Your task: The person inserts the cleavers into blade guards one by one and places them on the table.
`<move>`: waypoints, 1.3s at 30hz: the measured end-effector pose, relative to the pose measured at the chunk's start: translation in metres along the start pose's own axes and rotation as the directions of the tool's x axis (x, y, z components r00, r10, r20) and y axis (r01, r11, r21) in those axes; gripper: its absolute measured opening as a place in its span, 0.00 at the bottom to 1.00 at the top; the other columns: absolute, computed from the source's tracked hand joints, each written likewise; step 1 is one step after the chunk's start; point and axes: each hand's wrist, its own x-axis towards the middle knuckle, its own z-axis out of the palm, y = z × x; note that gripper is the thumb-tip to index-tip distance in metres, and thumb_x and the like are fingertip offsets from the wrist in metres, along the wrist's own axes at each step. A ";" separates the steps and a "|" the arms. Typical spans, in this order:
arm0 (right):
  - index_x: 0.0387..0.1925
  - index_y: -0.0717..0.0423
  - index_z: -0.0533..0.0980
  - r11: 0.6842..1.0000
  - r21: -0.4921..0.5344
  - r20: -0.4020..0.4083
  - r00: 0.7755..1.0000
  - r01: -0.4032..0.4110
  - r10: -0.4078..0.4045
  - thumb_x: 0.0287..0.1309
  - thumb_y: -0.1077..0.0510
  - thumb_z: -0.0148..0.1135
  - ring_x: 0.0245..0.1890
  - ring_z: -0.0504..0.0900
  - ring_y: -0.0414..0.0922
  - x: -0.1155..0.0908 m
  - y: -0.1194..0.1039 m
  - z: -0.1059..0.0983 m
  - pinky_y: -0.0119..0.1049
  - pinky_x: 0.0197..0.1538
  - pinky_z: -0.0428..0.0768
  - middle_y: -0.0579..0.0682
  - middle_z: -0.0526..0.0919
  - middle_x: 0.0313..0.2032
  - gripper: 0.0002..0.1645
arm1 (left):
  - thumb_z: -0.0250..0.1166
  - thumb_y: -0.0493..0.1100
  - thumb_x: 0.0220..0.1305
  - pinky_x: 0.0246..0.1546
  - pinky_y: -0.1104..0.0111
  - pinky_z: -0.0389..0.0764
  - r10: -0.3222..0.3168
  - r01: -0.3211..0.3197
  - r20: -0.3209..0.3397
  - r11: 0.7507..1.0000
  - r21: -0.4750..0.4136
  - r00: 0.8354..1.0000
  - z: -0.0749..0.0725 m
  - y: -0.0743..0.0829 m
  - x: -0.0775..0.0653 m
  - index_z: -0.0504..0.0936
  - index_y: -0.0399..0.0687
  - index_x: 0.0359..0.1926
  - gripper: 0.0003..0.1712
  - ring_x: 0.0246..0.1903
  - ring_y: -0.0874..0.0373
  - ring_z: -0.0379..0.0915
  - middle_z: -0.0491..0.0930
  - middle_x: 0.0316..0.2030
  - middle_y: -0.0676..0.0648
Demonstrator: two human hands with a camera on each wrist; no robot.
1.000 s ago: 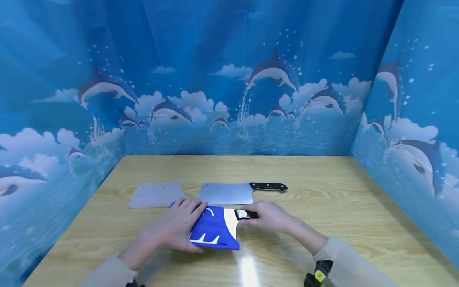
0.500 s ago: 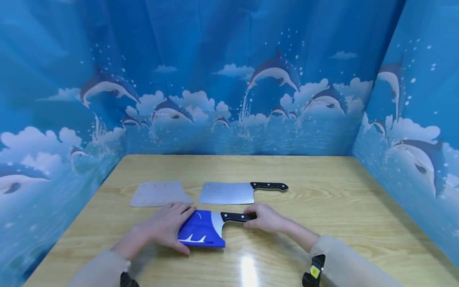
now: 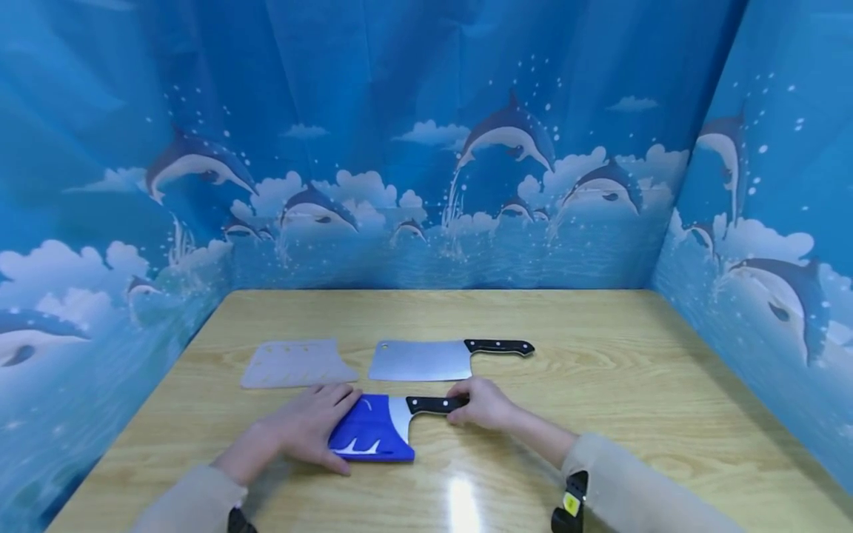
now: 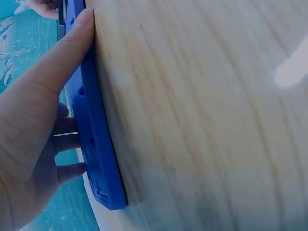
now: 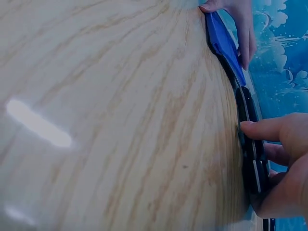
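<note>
A cleaver lies on the table in the head view with a blue blade cover (image 3: 376, 433) over most of its blade (image 3: 400, 414). My left hand (image 3: 308, 426) grips the left end of the cover, thumb on the near edge and fingers over it. At the other end, my right hand (image 3: 488, 404) pinches the black handle (image 3: 429, 405) near its tip. Behind them lies a bare cleaver (image 3: 421, 360), its black handle to the right. To its left is a flat, whitish translucent blade cover (image 3: 296, 363). The right wrist view shows the thumb against the handle (image 5: 247, 108).
The wooden table (image 3: 600, 370) runs back to a blue curtain (image 3: 426, 148) printed with dolphins. More curtain closes off the left and right sides. A bright light reflection (image 3: 463, 503) shows at the table's front.
The covered cleaver has shifted left and now lies flat. My left hand has slid left with the cover. The right hand has moved out toward the handle's end, baring more of the handle.
</note>
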 end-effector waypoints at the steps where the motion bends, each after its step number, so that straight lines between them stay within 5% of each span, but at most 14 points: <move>1: 0.38 0.60 0.80 1.000 -0.003 -0.004 1.000 0.003 -0.003 0.38 0.61 0.72 0.41 0.77 0.50 0.000 0.000 0.001 0.47 0.50 0.72 0.52 0.82 0.37 0.19 | 0.58 0.79 0.39 0.60 0.48 0.59 -0.006 0.006 0.005 1.000 -0.004 1.000 0.000 0.000 -0.001 0.60 0.33 0.65 0.65 0.60 0.43 0.59 0.64 0.60 0.37; 9: 0.38 0.60 0.79 1.000 0.017 0.007 1.000 0.013 -0.013 0.39 0.63 0.72 0.36 0.75 0.44 -0.001 0.002 -0.007 0.40 0.44 0.74 0.46 0.80 0.33 0.19 | 0.57 0.80 0.38 0.61 0.47 0.56 -0.051 0.051 0.005 0.997 -0.060 0.999 0.000 -0.002 -0.005 0.58 0.33 0.67 0.67 0.63 0.42 0.56 0.61 0.63 0.37; 16: 0.48 0.66 0.76 0.997 0.072 0.027 1.000 0.010 -0.012 0.52 0.54 0.66 0.38 0.76 0.43 -0.006 0.021 -0.029 0.36 0.42 0.77 0.48 0.79 0.36 0.24 | 0.61 0.76 0.40 0.58 0.47 0.61 -0.056 0.050 -0.144 0.998 -0.044 0.988 -0.007 -0.024 -0.008 0.63 0.30 0.63 0.63 0.58 0.41 0.63 0.68 0.58 0.35; 26: 0.46 0.71 0.76 0.997 0.058 -0.149 0.988 0.053 -0.044 0.56 0.57 0.62 0.37 0.77 0.47 -0.005 0.049 -0.064 0.38 0.42 0.76 0.52 0.81 0.35 0.21 | 0.68 0.62 0.47 0.53 0.47 0.67 -0.203 0.184 -0.251 0.978 -0.096 0.947 -0.026 -0.064 -0.011 0.69 0.27 0.58 0.49 0.52 0.37 0.69 0.73 0.52 0.32; 34: 0.53 0.69 0.72 0.995 0.071 -0.254 0.963 -0.074 0.090 0.58 0.58 0.60 0.43 0.75 0.52 0.005 0.068 -0.099 0.38 0.40 0.75 0.57 0.79 0.40 0.24 | 0.70 0.61 0.46 0.58 0.42 0.58 -0.351 0.328 -0.224 0.935 -0.133 0.909 -0.029 -0.094 -0.010 0.61 0.26 0.63 0.55 0.57 0.31 0.59 0.65 0.58 0.27; 39: 0.56 0.70 0.68 0.987 0.122 -0.252 0.959 -0.100 0.129 0.58 0.58 0.60 0.48 0.73 0.56 0.015 0.083 -0.109 0.42 0.45 0.74 0.65 0.75 0.48 0.28 | 0.70 0.63 0.42 0.60 0.40 0.51 -0.413 0.393 -0.189 0.910 -0.136 0.891 -0.025 -0.111 -0.009 0.57 0.27 0.65 0.60 0.60 0.30 0.53 0.59 0.61 0.27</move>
